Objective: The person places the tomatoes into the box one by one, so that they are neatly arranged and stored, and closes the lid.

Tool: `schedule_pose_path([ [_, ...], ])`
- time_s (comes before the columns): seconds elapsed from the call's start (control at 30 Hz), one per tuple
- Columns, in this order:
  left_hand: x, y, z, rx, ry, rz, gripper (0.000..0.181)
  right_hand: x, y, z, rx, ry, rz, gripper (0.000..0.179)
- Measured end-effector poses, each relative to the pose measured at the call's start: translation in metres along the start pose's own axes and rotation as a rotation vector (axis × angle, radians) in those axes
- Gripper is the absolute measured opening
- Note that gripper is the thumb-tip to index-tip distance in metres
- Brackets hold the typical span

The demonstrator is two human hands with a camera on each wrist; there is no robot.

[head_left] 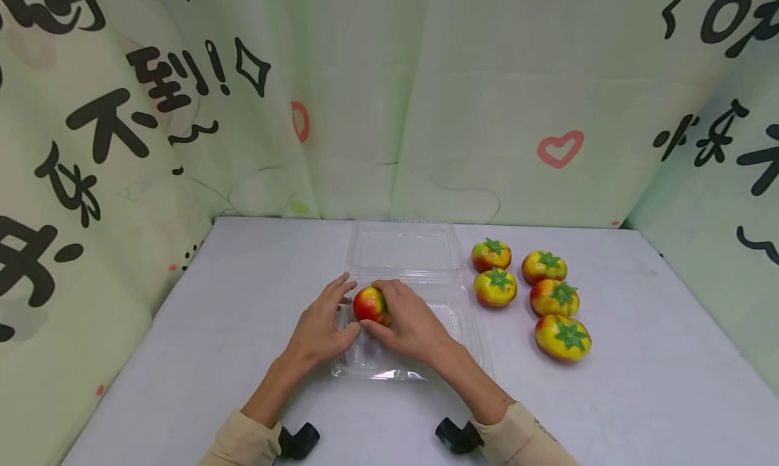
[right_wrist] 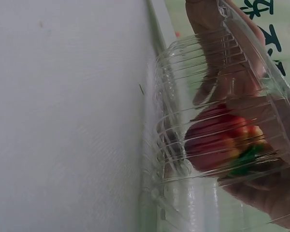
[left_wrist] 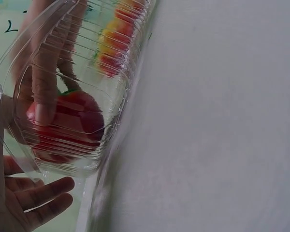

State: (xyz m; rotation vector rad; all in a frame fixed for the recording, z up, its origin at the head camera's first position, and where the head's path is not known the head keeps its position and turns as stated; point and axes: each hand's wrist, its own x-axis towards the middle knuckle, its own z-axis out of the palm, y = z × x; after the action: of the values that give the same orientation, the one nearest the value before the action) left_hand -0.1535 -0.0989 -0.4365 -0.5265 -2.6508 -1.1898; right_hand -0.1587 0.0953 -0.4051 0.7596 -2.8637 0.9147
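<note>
A clear plastic clamshell box (head_left: pixel 402 364) lies open in front of me, its lid (head_left: pixel 404 246) folded back. One red-and-yellow tomato (head_left: pixel 368 305) with a green stem top sits at the box's left rear part. My right hand (head_left: pixel 410 320) grips it from the right between thumb and fingers. Beside the box's left edge, my left hand (head_left: pixel 322 327) has its fingers loosely spread, its thumb near the tomato. Through the ribbed wall, the left wrist view shows the tomato (left_wrist: pixel 72 123) under a finger; the right wrist view shows its red side (right_wrist: pixel 212 142).
To the right of the box stand several more tomatoes (head_left: pixel 554 297) in two rough columns, stem tops up. A white-covered table (head_left: pixel 639 358) carries everything. Behind and at both sides hangs a pale green printed curtain (head_left: pixel 487 114).
</note>
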Motion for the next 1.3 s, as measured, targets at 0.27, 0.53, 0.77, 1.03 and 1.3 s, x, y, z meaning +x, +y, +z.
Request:
schedule_pose_path([
  [0.27, 0.001, 0.0, 0.0, 0.019, -0.007, -0.006, 0.068, 0.002, -0.002, 0.002, -0.033, 0.014, -0.005, 0.063],
  [0.53, 0.0, 0.0, 0.001, 0.036, -0.008, -0.008, 0.065, 0.002, -0.003, 0.003, -0.048, 0.019, 0.013, 0.068],
  [0.77, 0.0, -0.002, 0.001, 0.021, -0.006, 0.009, 0.064, 0.001, -0.004, 0.0, -0.062, 0.02, 0.028, 0.073],
  [1.03, 0.001, -0.001, 0.0, 0.011, -0.008, 0.003, 0.062, -0.003, -0.003, -0.005, -0.057, 0.042, 0.022, 0.072],
  [1.3, 0.0, 0.0, -0.001, 0.005, -0.013, -0.004, 0.063, -0.012, 0.0, -0.015, -0.068, 0.073, 0.012, 0.072],
])
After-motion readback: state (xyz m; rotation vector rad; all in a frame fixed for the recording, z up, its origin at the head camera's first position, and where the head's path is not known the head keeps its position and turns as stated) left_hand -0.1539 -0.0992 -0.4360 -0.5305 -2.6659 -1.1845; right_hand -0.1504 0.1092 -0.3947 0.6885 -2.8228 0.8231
